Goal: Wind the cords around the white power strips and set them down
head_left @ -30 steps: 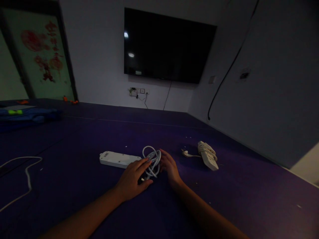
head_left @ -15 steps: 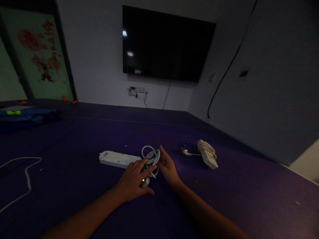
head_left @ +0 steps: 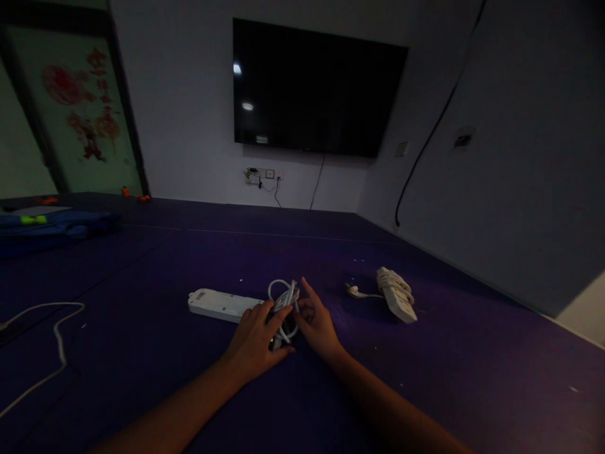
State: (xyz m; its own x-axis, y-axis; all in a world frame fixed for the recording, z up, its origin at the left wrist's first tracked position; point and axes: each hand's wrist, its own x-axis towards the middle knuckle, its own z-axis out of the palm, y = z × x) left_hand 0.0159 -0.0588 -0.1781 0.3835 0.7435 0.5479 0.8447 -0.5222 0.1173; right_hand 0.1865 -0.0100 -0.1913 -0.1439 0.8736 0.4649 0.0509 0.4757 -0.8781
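A white power strip [head_left: 218, 304] lies on the dark purple table [head_left: 142, 353] with its white cord coiled [head_left: 283, 299] at its right end. My left hand [head_left: 258, 340] rests on the coil, fingers curled over the loops. My right hand [head_left: 316, 321] presses against the coil's right side, forefinger stretched forward, the other fingers bent round the cord. Both hands squeeze the loops together between them.
A second white power strip [head_left: 396, 302], cord wrapped round it, lies to the right with its plug [head_left: 352, 291] beside it. A loose white cable [head_left: 51, 334] trails at the left edge. Blue things [head_left: 47, 224] sit far left. A dark television [head_left: 316, 88] hangs on the wall.
The coil has been pressed narrower between my hands. My left fingers have closed over the loops and my right hand has moved in against them.
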